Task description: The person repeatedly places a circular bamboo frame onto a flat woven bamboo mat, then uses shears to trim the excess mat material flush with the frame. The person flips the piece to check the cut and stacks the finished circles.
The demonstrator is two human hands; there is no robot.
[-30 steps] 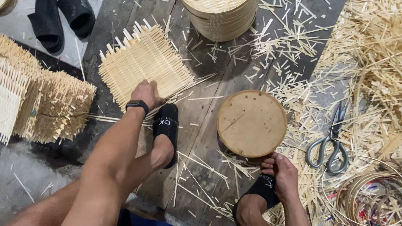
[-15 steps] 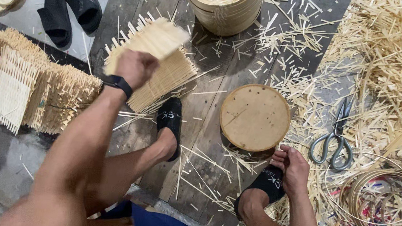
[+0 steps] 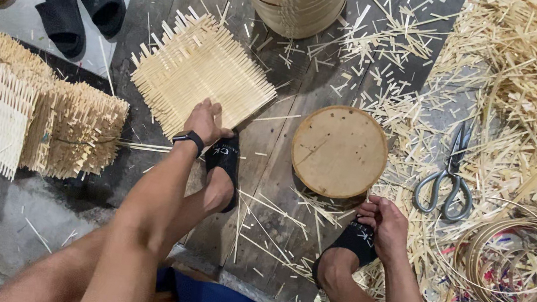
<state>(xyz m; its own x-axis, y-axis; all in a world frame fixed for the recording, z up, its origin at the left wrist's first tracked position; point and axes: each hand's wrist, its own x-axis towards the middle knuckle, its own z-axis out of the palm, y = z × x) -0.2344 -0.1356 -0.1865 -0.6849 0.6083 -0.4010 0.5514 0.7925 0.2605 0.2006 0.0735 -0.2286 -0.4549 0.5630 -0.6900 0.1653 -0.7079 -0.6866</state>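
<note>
Now your left hand (image 3: 202,120) has brought the square woven bamboo mat (image 3: 203,76) back down flat on the dark wooden floor boards (image 3: 279,172) — half a second ago it was lifted. Fingers closed over its near edge, mat lying beyond the grip. Your right hand (image 3: 385,224) — loosely curled, holding nothing — rests on your black-socked foot (image 3: 353,239), just below the round wooden disc (image 3: 339,151).

Two slippers (image 3: 79,5), one scissors (image 3: 447,178)
</note>
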